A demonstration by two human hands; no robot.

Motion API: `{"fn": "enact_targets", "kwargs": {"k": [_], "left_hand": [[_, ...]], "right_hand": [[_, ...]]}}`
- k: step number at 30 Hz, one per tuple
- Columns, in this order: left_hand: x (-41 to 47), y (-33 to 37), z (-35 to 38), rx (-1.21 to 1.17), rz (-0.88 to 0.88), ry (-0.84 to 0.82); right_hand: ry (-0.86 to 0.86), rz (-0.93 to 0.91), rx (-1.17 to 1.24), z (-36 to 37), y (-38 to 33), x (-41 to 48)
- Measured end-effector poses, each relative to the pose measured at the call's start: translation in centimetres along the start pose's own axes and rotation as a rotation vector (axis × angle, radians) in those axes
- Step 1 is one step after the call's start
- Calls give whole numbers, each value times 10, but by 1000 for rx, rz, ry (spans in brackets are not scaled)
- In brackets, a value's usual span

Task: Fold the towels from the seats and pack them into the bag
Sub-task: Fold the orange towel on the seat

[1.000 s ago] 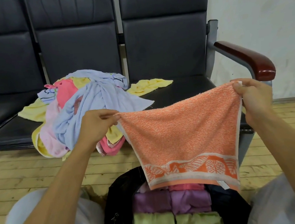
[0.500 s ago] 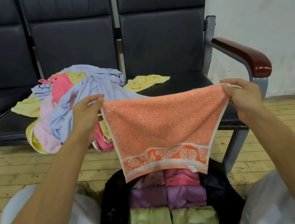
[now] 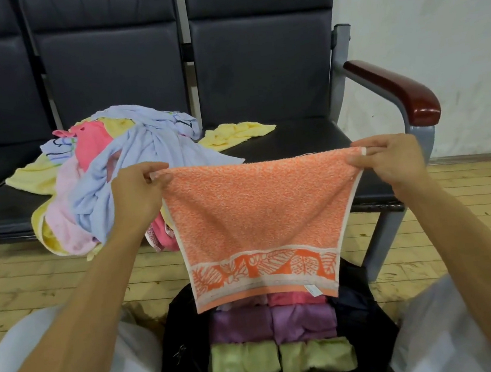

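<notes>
- Head view: the left hand and right hand held the orange towel spread above the open black bag, fingers pinching its top corners.
- Inside the bag lay folded green towels nearest, then purple towels, then pink towels, partly hidden.
- A loose towel pile lay on the seat.

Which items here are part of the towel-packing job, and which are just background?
In the job: orange towel, pinched at its top corners by left hand and right hand; unfolded towel pile; loose yellow towel; black bag; folded towels inside it.

Lying about: armrest; wooden floor; wall.
</notes>
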State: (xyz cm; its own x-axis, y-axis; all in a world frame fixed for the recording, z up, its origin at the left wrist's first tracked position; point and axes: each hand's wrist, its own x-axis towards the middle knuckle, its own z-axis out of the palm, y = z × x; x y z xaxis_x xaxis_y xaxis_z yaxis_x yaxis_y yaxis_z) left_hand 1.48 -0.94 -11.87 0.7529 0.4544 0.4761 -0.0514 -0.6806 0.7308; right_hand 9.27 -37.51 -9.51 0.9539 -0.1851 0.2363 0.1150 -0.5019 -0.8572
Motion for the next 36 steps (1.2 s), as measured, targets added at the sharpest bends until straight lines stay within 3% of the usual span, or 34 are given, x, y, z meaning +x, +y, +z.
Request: {"fn": "enact_targets", "kwargs": {"k": [3,10,18,23,26,36], "left_hand": [[-2,3,2,41,50,60],[-3,9,1,34,61,149],[28,49,5,-43,66,-66],[60,66,18,-293,-123,-237],[79,66,37,-384,-185,-269],[157,41,115,-272,-95,-268]], "right_hand": [[48,-102,-209,2,1,-2],[162,-211,-243,4,-4,-8],[161,-217,-201,-14,-11,9],[195,-239,-230,-23,-17,39],[223,-212,-188,-17,-19,61],[195,-153,-91,23,10,157]]}}
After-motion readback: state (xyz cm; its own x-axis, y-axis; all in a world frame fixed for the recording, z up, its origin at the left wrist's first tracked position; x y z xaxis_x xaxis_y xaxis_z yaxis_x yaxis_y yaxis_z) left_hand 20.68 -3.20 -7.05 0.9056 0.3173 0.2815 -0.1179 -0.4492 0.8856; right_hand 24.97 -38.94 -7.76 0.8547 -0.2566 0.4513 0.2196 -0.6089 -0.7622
